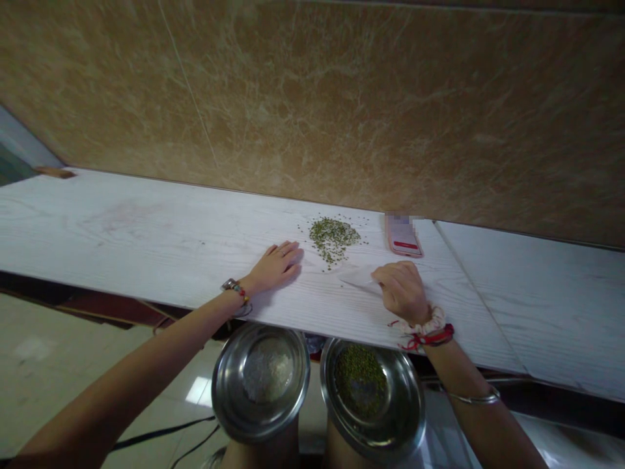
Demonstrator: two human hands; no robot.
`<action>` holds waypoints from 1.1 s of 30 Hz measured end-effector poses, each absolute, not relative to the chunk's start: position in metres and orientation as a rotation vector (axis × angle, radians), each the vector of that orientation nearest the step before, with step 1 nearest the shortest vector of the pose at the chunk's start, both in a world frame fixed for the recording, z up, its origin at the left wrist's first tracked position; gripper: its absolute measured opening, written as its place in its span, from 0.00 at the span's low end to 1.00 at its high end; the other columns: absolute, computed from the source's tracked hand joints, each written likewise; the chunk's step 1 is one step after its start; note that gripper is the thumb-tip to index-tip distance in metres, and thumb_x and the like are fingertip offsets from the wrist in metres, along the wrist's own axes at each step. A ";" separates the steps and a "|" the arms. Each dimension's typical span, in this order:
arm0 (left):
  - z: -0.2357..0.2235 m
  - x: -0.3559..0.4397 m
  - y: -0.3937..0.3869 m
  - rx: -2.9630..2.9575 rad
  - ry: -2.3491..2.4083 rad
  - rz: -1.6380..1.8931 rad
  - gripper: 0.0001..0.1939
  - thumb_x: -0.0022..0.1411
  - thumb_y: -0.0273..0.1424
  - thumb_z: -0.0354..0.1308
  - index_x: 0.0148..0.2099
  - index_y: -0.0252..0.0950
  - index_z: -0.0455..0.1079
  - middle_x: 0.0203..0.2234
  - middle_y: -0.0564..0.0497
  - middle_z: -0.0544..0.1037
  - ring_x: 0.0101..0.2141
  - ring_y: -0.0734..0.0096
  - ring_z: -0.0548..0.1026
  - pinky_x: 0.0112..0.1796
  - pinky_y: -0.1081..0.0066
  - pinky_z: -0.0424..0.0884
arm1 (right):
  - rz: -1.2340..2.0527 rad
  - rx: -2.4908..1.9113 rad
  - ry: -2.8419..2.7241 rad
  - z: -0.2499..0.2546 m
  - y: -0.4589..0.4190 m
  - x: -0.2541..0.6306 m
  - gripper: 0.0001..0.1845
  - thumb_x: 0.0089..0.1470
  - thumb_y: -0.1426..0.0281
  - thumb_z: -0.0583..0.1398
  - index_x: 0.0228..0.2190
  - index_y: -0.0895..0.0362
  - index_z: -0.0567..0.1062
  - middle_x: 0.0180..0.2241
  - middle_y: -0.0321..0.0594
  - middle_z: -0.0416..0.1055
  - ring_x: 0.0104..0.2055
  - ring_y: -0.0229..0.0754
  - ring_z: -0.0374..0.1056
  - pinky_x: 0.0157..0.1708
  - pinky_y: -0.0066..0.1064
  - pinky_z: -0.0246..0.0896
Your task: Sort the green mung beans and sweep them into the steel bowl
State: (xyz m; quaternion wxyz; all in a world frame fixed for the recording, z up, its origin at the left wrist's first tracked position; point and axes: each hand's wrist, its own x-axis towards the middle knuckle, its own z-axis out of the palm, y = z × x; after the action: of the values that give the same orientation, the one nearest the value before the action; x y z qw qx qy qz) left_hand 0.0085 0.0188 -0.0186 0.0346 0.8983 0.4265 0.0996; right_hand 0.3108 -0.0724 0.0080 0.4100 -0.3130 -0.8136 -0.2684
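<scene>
My left hand [276, 266] lies palm down on the white wood-grain tabletop [161, 241], fingers stretched out and empty. Just past its fingertips is a loose scatter of small green beans [332, 238], with paler grains mixed in on its right side. My right hand [403, 290] is closed on a thin white card [361, 279], whose pointed corner reaches left, close to the near edge of the scatter. Below the table edge, a steel bowl [222, 384] on the left holds pale whitish grains. The steel bowl [407, 378] beside it holds green beans.
A phone [404, 238] in a pink case lies beyond my right hand, its screen lit. Behind the table rises a brown marbled wall [312, 98]. A small brown object [55, 172] sits at the far left end. Both bowls rest on my legs, under the table's front edge.
</scene>
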 end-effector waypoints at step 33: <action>-0.011 0.012 0.000 2.819 1.305 0.388 0.18 0.63 0.32 0.47 0.54 0.37 0.67 0.56 0.45 0.69 0.57 0.59 0.65 0.56 0.57 0.60 | -0.487 -0.941 -2.325 0.054 -0.112 0.319 0.10 0.57 0.80 0.52 0.35 0.56 0.70 0.29 0.38 0.74 0.34 0.40 0.67 0.37 0.33 0.57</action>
State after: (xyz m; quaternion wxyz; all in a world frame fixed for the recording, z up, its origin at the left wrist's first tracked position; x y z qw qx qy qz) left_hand 0.0122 0.0001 -0.0110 0.0057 0.9004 0.4169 0.1238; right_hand 0.3189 -0.1121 0.0541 0.2893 -0.3525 -0.8711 -0.1824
